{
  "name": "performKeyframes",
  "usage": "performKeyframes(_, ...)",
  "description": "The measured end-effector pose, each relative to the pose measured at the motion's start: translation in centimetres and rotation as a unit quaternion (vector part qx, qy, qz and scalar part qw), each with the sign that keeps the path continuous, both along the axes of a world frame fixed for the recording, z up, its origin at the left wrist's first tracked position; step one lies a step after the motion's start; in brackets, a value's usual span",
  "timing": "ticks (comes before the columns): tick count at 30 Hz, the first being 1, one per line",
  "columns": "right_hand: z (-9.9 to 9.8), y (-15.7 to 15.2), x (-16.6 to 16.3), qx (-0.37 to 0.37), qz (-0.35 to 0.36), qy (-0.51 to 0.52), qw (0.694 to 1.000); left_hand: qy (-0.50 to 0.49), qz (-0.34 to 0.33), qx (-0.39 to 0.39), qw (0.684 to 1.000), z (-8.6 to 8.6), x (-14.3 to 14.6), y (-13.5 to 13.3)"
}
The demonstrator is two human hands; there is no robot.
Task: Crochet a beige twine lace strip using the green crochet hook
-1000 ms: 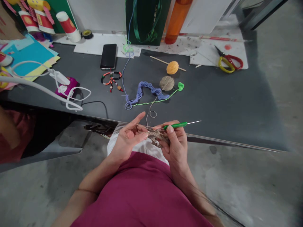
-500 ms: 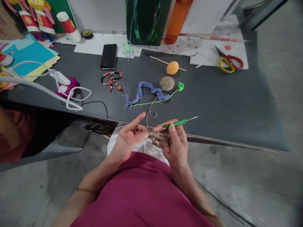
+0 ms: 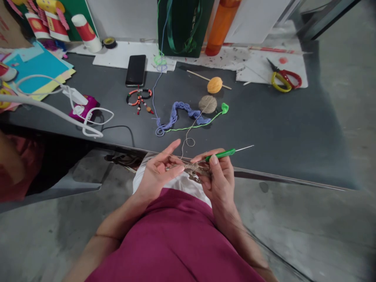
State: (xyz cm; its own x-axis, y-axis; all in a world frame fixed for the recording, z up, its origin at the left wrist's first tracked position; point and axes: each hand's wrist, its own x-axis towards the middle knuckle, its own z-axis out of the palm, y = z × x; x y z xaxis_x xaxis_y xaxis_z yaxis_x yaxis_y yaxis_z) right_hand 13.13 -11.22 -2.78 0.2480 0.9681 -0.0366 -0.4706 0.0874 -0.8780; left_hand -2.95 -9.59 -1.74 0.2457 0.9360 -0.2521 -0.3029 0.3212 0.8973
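My right hand [image 3: 219,176] grips a green-handled crochet hook [image 3: 223,154] whose metal end points right, over the near table edge. My left hand [image 3: 160,170] pinches a small beige crochet piece [image 3: 192,168] between thumb and fingers, its index finger raised with the beige yarn running over it. That yarn leads up to a beige yarn ball [image 3: 207,103] on the dark table [image 3: 279,117]. Both hands hover in front of my chest, touching the crochet piece.
On the table lie a purple crochet strip [image 3: 179,113], green yarn [image 3: 205,119], an orange yarn ball [image 3: 214,84], a black phone [image 3: 136,70], a bead bracelet [image 3: 139,97], scissors [image 3: 283,77], a white cable [image 3: 73,113], coloured paper [image 3: 35,70]. A green bag [image 3: 183,25] and orange bottle [image 3: 220,27] stand behind.
The hook's handle has tilted slightly and shifted right again; my left fingers have closed a little more over the beige piece. The table items have not moved.
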Motion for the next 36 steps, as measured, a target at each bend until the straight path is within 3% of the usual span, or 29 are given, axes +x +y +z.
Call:
performKeyframes(13,0.5,-0.2,0.1,0.023,-0.003,-0.006,1.0,0.053,-0.014,0.009,0.998,0.9,-0.3,0.0)
performKeyframes(23,0.1,-1.0,0.8,0.106,-0.004,-0.135,0.985,0.123,0.012,0.054,0.991,1.2,-0.4,-0.5)
performKeyframes(26,0.1,-1.3,1.1,0.161,-0.015,-0.225,0.961,0.142,0.021,0.058,0.988,1.4,-0.4,-0.6)
performKeyframes(30,0.4,-1.6,1.3,0.248,-0.027,-0.361,0.899,0.172,0.037,0.083,0.981,1.3,-0.3,-0.7)
performKeyframes(33,0.5,-1.9,1.2,0.265,-0.039,-0.417,0.869,0.186,0.051,0.099,0.976,1.1,-0.2,-0.8)
performKeyframes(36,0.6,-2.0,1.1,0.26,-0.048,-0.437,0.86,0.186,0.055,0.104,0.975,1.1,-0.2,-0.8)
